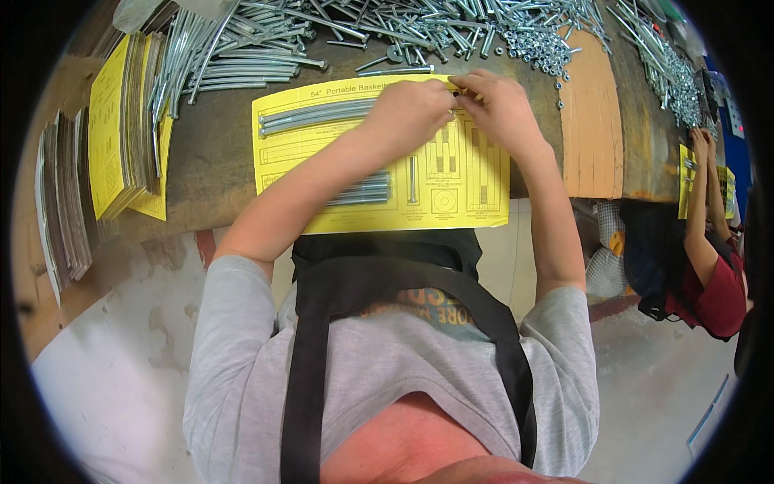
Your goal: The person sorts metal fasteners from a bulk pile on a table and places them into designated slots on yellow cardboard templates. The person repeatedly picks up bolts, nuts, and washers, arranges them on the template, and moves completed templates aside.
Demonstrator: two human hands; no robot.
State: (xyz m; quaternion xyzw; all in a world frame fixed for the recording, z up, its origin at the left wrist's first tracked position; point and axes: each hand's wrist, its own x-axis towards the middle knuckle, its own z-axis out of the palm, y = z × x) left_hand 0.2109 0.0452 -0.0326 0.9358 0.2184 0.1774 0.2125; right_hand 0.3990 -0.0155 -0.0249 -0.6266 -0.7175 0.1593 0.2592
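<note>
Both hands are meeting at the top edge of the yellow card (451, 189); left hand (407, 113) and right hand (501, 109) are pinching a small metal part (456, 92), too tiny to identify. Long bolts (314, 117) are lying on the card's upper left; a yellow card stack (109, 129) is standing left of it; loose bolts (403, 28) are piling beyond it on the worn brown bench (214, 157).

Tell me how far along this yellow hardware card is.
Partly filled. Done: long bolts lie along the top left of the yellow card, a second bundle sits lower, and one single bolt stands beside it. In hand: the left hand and right hand meet at the card's top edge over a small part. Left: the outlined spaces on the card's right half look empty, with loose nuts piled beyond.
</note>
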